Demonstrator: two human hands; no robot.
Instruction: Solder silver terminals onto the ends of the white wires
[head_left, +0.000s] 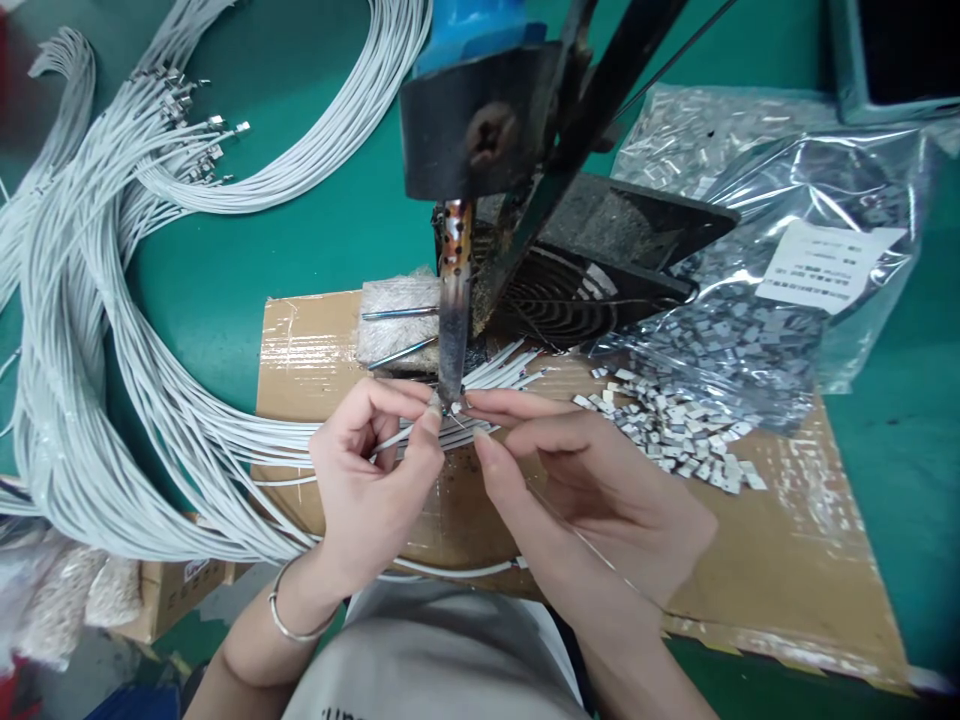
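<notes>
The left hand (371,470) pinches a thin white wire (409,432) between thumb and forefinger, holding its end up to the tip of a fixed soldering iron (454,320) that hangs point-down from a black and blue mount (472,120). The right hand (592,480) meets it from the other side, thumb and forefinger pressed together at the same spot just under the tip; whatever they grip is too small to make out. A silver bangle (289,622) circles the left wrist.

Both hands work over a taped cardboard sheet (787,560) lying on the green table (247,260). An open clear plastic bag (780,250) with a white label holds small grey metal terminals, and a heap of the same terminals (675,425) has spilled from its mouth onto the cardboard, near the right hand. A large bundle of white wires (90,330) loops across the table at the left, its ends running under the hands. A black fan (577,290) sits behind the iron.
</notes>
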